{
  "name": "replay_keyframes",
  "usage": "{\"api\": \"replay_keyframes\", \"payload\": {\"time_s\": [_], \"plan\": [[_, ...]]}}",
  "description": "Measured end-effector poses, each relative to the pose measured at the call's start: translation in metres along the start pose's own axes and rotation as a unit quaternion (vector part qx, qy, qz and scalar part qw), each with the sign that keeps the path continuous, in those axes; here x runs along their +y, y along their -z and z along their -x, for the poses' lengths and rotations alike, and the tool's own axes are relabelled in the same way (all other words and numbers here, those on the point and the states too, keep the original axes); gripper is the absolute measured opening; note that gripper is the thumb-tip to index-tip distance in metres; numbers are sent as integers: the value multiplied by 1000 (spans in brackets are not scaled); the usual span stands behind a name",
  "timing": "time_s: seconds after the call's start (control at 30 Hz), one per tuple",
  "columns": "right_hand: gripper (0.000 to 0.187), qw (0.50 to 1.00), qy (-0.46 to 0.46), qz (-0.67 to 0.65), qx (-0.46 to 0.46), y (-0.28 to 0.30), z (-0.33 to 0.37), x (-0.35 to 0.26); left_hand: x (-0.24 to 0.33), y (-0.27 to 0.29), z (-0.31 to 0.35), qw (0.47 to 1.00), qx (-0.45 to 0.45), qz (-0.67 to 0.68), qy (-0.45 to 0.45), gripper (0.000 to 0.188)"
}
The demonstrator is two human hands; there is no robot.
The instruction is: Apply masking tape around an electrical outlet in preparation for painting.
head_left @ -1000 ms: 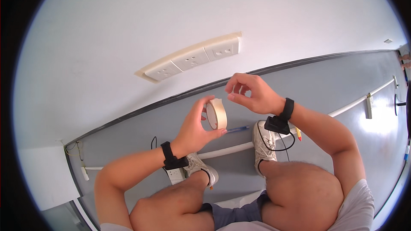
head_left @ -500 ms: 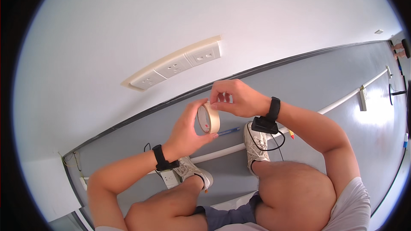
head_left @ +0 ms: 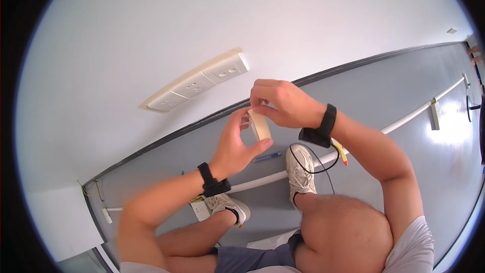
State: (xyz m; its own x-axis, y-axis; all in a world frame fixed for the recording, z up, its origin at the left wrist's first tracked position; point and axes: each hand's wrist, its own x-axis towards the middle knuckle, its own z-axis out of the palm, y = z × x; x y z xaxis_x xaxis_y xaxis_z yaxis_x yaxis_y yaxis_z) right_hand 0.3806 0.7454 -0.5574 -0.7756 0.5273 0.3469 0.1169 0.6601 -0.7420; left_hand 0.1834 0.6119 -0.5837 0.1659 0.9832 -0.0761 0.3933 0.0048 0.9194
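Note:
A roll of cream masking tape (head_left: 261,125) is held up in front of the wall, its outer face turned mostly toward me. My left hand (head_left: 233,144) grips it by its edges, thumb at the lower end and fingers at the upper left. At the top of the roll, my right hand (head_left: 290,103) has thumb and forefinger pinched together on the tape. Whether a loose end is between those fingertips cannot be made out. Both wrists wear black straps with a small black box, on the left wrist (head_left: 214,184) and the right wrist (head_left: 319,134).
A wall socket panel (head_left: 197,85) is set ahead on the left. On the grey floor lie a blue pen (head_left: 267,157), a long white cable duct (head_left: 260,180), a yellow-and-red object (head_left: 341,153) and a white power strip (head_left: 200,209). My shoes (head_left: 300,172) stand by the duct.
Both hands and the tape have shifted; the roll has moved slightly right and up. It has turned, so its open centre shows far less. My right hand stays pinched at its top.

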Motion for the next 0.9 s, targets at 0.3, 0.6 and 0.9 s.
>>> {"api": "replay_keyframes", "payload": {"time_s": [0.3,0.6,0.9], "plan": [[8,997,-41,61,-9,15,7,32,-29,-66,-31,983,118,134,-41,53],[8,995,-58,80,29,9,-2,33,-52,-90,-27,971,192,-39,-134,32],[8,992,-59,102,37,10,-4,46,-65,-96,-37,958,237,-72,-142,25]]}}
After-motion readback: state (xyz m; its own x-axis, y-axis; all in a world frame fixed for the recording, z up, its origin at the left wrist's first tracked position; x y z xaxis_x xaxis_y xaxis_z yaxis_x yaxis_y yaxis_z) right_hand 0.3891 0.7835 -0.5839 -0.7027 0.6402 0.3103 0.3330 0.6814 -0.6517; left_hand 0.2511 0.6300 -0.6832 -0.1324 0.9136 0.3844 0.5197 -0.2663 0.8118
